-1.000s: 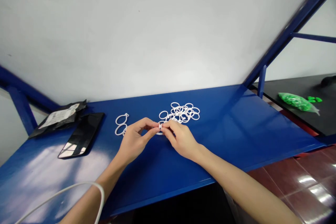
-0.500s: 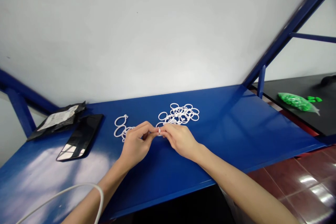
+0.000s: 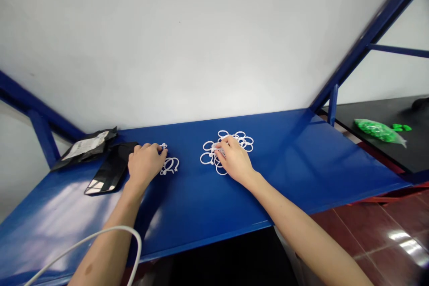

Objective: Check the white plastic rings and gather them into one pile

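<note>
My left hand is over the smaller group of white plastic rings, covering part of it. Its fingers bend downward and their tips are mostly hidden, so I cannot see whether a ring is between them. My right hand reaches into the larger pile of white rings. Thumb and fingertips come together on a white ring at the pile's left side. The rings are thin loops with small knobs, lying flat and overlapping on the blue table.
A black phone and a black plastic parcel with a white label lie at the left. A white cable arches over my left forearm. On a black table to the right is a bag of green pieces.
My hands were together at the middle, pinching a small white piece. They have parted: the left moved left to the small group, the right moved slightly right onto the pile.
</note>
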Demonstrator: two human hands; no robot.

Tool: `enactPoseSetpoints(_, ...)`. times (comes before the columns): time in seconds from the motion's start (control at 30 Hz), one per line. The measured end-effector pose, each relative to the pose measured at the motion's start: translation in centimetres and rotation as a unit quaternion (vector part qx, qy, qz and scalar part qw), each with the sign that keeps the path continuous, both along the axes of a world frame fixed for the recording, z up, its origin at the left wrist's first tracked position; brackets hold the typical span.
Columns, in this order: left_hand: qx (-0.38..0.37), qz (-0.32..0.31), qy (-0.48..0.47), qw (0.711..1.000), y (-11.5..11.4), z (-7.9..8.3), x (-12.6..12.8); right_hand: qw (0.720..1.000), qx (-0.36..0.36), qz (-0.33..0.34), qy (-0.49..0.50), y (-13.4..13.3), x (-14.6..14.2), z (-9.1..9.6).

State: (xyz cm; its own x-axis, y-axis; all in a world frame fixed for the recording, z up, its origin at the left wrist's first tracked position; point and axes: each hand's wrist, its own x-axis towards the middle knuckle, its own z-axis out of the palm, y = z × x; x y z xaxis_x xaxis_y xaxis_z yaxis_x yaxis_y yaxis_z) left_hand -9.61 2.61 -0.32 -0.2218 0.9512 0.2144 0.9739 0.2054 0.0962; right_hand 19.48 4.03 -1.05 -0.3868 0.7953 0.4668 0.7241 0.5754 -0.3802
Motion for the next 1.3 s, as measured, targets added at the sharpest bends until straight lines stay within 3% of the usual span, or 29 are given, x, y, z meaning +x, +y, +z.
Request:
enactPoseSetpoints(0.2,0.043,-0.022,0.016,0.999,0.0,-0.2,0.1,0.999,0.023,0.025,0.017,-0.5,-0.6,0.1)
enactPoseSetpoints(0.33,0.066,-0.111,-0.122,0.984,-0.4,0.9,1.9,0.998,0.032,0.043,0.038,-0.8,-0.8,0.3)
enactPoseSetpoints(0.43,0.002,-0.205,-0.284,0.937,-1.5,1.9,4.3,0.996,0.030,0.062,0.065,-1.3,-0.8,0.6)
enactPoseSetpoints(0.57,-0.058,-0.285,-0.408,0.866,-3.2,2.3,7.2,0.986,-0.014,0.115,0.119,-2.1,-0.9,1.2)
enactPoseSetpoints(0.7,-0.077,-0.305,-0.485,0.816,-3.8,1.7,8.2,0.973,-0.041,0.153,0.166,-2.7,-1.1,1.4)
enactPoseSetpoints(0.9,-0.055,-0.300,-0.570,0.763,-3.5,1.0,7.7,0.966,-0.097,0.143,0.194,-2.7,-1.2,1.3)
enactPoseSetpoints(1.0,-0.039,-0.292,-0.582,0.758,-3.6,1.3,7.7,0.969,-0.100,0.140,0.180,-2.7,-1.2,1.2)
enactPoseSetpoints(1.3,0.003,-0.254,-0.546,0.798,-3.8,1.4,8.6,0.972,-0.069,0.140,0.175,-2.5,-1.2,0.8)
